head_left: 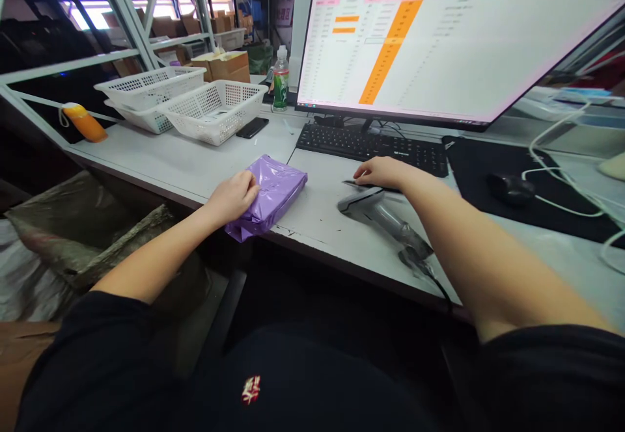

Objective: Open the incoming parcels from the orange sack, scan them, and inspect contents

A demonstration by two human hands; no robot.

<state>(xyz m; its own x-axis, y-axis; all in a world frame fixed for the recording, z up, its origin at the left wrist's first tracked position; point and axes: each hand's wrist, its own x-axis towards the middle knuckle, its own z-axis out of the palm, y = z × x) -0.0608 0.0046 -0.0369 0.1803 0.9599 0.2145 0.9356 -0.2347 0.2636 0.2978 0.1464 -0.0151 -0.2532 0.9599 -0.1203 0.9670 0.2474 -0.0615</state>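
A purple plastic mailer bag (pixel 276 191) lies at the desk's front edge, one corner jutting past it. My left hand (pixel 234 194) is closed on its left side, fingers curled over the top. Farther right, my right hand (pixel 378 172) is low over the desk just in front of the black keyboard (pixel 361 142). Its fingers are bent down together onto a thin, dark, narrow object (pixel 352 183), mostly hidden beneath them. A grey barcode scanner (pixel 385 217) with a black cable lies on its side, close below that hand.
A large monitor (pixel 439 41) showing a spreadsheet stands behind the keyboard. White plastic baskets (pixel 219 116), a phone (pixel 252 127), a bottle (pixel 280 81) and an orange item (pixel 85 123) are at the left. A mouse (pixel 510 188) and white cables lie right. A large sack (pixel 97 237) stands below.
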